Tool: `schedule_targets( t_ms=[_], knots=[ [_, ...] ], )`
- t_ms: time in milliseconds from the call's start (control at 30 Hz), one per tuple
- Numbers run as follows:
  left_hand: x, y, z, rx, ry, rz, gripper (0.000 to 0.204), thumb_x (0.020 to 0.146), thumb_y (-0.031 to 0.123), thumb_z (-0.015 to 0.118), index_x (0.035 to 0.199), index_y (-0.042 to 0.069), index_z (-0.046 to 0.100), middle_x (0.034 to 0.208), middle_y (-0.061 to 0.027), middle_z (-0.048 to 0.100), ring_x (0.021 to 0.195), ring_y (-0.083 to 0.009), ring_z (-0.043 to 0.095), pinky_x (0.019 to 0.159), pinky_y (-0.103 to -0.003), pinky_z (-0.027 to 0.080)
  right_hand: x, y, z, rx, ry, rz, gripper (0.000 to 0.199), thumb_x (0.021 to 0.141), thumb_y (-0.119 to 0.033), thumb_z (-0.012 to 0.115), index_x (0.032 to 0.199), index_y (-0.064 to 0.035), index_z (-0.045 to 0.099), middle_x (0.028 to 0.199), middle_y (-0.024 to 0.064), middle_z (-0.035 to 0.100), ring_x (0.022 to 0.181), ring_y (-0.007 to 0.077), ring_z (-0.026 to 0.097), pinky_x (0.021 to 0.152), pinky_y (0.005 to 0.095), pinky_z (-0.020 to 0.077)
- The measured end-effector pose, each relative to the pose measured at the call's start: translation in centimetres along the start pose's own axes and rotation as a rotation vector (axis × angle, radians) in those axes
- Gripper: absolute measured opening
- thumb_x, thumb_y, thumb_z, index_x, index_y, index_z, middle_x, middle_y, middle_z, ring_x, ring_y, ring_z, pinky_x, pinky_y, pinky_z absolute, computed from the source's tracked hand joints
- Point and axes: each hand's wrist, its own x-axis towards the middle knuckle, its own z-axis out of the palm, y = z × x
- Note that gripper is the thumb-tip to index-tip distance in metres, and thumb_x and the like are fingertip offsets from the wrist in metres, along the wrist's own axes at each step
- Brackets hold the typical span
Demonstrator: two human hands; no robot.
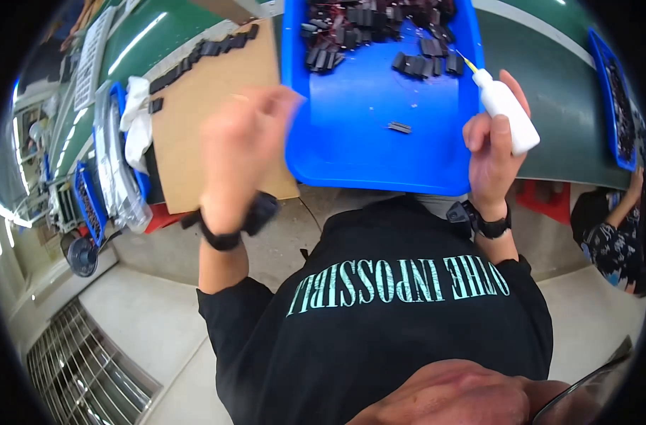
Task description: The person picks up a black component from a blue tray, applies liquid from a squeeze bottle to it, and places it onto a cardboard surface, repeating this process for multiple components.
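In my right hand (494, 145) is a white squeeze bottle (508, 117) with a thin yellow nozzle, tilted so that its tip points up and left over the right rim of a blue tray (379, 170). My fingers and thumb are wrapped round the bottle. My left hand (241, 134) is smeared by motion between a tan board and the tray's left rim; whether its fingers hold anything cannot be made out. Black rectangular parts (365, 21) with reddish wires lie heaped at the tray's far end. A small dark piece (399, 127) lies alone nearer me.
On the tan board (216, 120), a row of black parts (202, 53) runs along the far edge. Clear plastic bags (114, 152) lie at the left. Another blue tray (613, 99) stands at the far right, near a co-worker (613, 237). A small fan (80, 253) is at the lower left.
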Motion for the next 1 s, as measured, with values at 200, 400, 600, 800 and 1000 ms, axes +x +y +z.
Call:
schedule_targets(
  t_ms=[200,400,600,800,1000],
  knots=[
    [-0.5,5.4,7.3,0.087,-0.313,0.485,0.005,0.075,0.009,0.061,0.08,0.007,0.061,0.086,-0.008,0.06,0.079,-0.0234,0.059,0.057,-0.034,0.05,-0.2,0.6,-0.4,-0.044,-0.023,-0.02,0.051,0.094,-0.021,0.051,0.134,0.0053,0.037,0.057,-0.0014,0.044,0.05,0.0051,0.038,0.048,0.0208,0.0321],
    [-0.5,6.0,9.0,0.134,-0.364,0.663,0.008,0.071,0.008,0.058,0.078,0.005,0.057,0.076,-0.0086,0.059,0.074,-0.0236,0.058,0.056,-0.033,0.051,-1.0,-0.4,0.9,-0.039,-0.023,0.04,0.051,0.095,-0.023,0.048,0.135,0.0056,0.036,0.057,-0.0027,0.042,0.05,0.0046,0.037,0.047,0.0201,0.0311],
    [-0.6,2.5,3.0,0.254,-0.258,0.629,0.011,0.071,0.009,0.058,0.081,0.007,0.057,0.068,-0.0057,0.059,0.073,-0.0214,0.059,0.055,-0.032,0.051,-1.2,0.7,0.1,0.021,-0.003,0.014,0.051,0.097,-0.025,0.046,0.136,0.0056,0.035,0.057,-0.0038,0.039,0.049,0.0037,0.034,0.047,0.0197,0.0281],
    [-1.5,-11.5,-1.7,0.45,0.033,0.252,0.011,0.085,0.016,0.062,0.094,0.01,0.06,0.069,-0.0064,0.06,0.069,-0.0231,0.064,0.056,-0.033,0.051,-0.7,0.6,0.3,0.013,-0.035,0.01,0.051,0.095,-0.025,0.048,0.135,0.0049,0.037,0.056,-0.0026,0.042,0.049,0.0041,0.037,0.046,0.0192,0.0295],
    [-0.9,-20.4,-2.9,0.718,-0.036,0.098,0.007,0.085,0.016,0.058,0.088,0.01,0.059,0.069,-0.0083,0.061,0.068,-0.0271,0.063,0.058,-0.038,0.05,-0.6,0.5,0.6,-0.05,-0.024,0.008,0.052,0.095,-0.026,0.049,0.135,0.0037,0.038,0.056,-0.0024,0.042,0.049,0.0038,0.037,0.047,0.019,0.0299]
  ],
)
